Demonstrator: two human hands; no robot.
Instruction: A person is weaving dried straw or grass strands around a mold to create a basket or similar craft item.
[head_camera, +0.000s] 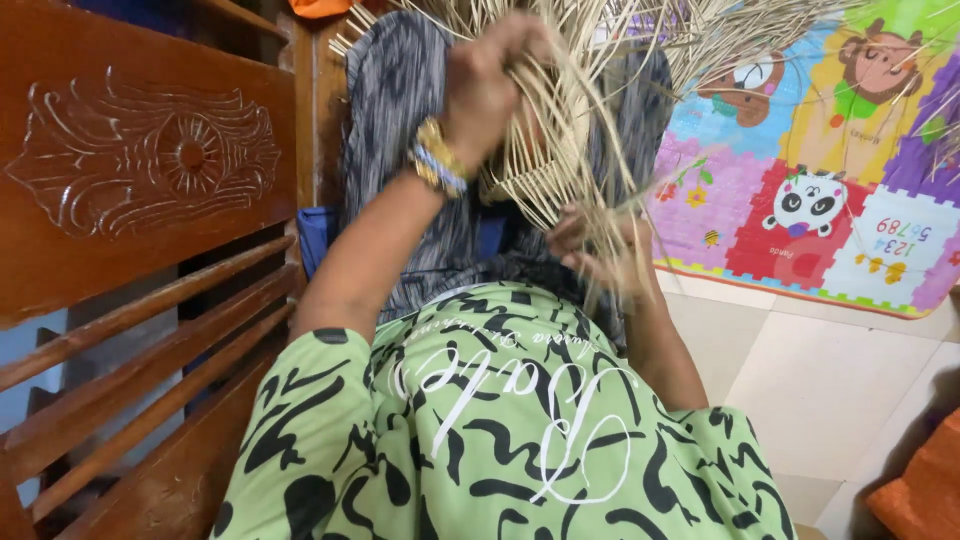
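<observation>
The person wears a light green top (500, 440) covered in black squiggly brush-stroke marks, with looping white script lettering across the chest. Its short sleeves end above the elbows, leaving both forearms bare. Just below the left hand (490, 85), the wrist carries a stack of bangles (438, 157): gold ones, with 1 pale blue-and-white band among them. The right hand (600, 250) shows no jewellery that can be made out. Beyond the hands, the lap is draped in grey-and-black patterned cloth (400, 110).
</observation>
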